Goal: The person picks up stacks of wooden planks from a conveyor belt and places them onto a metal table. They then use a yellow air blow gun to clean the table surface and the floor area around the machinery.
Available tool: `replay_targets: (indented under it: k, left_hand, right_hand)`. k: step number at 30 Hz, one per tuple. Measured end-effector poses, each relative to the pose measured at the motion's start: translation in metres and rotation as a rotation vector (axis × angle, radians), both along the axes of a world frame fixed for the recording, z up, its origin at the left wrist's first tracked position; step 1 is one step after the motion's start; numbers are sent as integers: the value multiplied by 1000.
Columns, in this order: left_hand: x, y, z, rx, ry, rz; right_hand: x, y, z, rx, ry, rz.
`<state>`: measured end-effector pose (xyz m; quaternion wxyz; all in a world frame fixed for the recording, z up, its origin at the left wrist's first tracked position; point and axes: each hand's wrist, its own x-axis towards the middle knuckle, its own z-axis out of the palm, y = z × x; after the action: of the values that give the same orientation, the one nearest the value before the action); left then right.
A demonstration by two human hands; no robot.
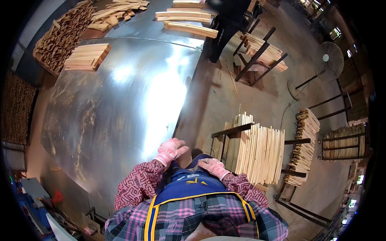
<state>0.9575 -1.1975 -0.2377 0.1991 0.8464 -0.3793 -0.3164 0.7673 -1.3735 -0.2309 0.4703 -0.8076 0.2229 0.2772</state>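
Both my hands wear pink-and-white knitted gloves. My left hand (pixel 172 150) is at the near right edge of a shiny metal table (pixel 100 100), its fingers loosely bent and nothing visible in them. Against the front of my blue apron (pixel 189 185) lies my right hand (pixel 214 166), fingers pointing left and loosely extended. Its fingertips are partly hard to make out against the cloth. On the table's far left sits a stack of light wooden boards (pixel 86 57), well away from both hands.
To my right, upright wooden slats (pixel 260 154) fill a dark metal rack; more slats (pixel 304 146) stand beyond. A person in dark clothes (pixel 227 30) stands past the far table edge near long boards (pixel 187 18). A large fan (pixel 327 60) is at right; heaped wood (pixel 64 36) lies far left.
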Motion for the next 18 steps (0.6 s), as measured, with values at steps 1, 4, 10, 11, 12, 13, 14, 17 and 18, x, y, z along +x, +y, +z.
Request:
replay_targets:
  k: [1, 4, 10, 11, 12, 13, 14, 17, 18]
  left_hand:
    - [15, -5, -10, -15, -34, 55]
    - [61, -14, -36, 10, -212, 264]
    - [140, -45, -91, 38, 43, 763]
    - [159, -63, -83, 91, 93, 775]
    - [177, -83, -75, 143, 144, 786]
    - [193, -118, -42, 183, 81, 668]
    - [206, -131, -45, 128, 67, 661]
    - [241, -184, -59, -74, 7, 612]
    - [253, -210, -51, -55, -1, 602]
  right_hand:
    - [15, -14, 0, 9, 18, 7]
    - [63, -70, -21, 42, 27, 2]
    - [185, -215, -16, -59, -103, 112]
    - [204, -241, -15, -51, -135, 91]
    - [223, -268, -14, -43, -166, 69]
    - [242, -291, -5, -75, -149, 42]
    - [262, -313, 0, -105, -107, 60]
    - [322, -359, 10, -241, -206, 145]
    - [335, -374, 8, -233, -258, 124]
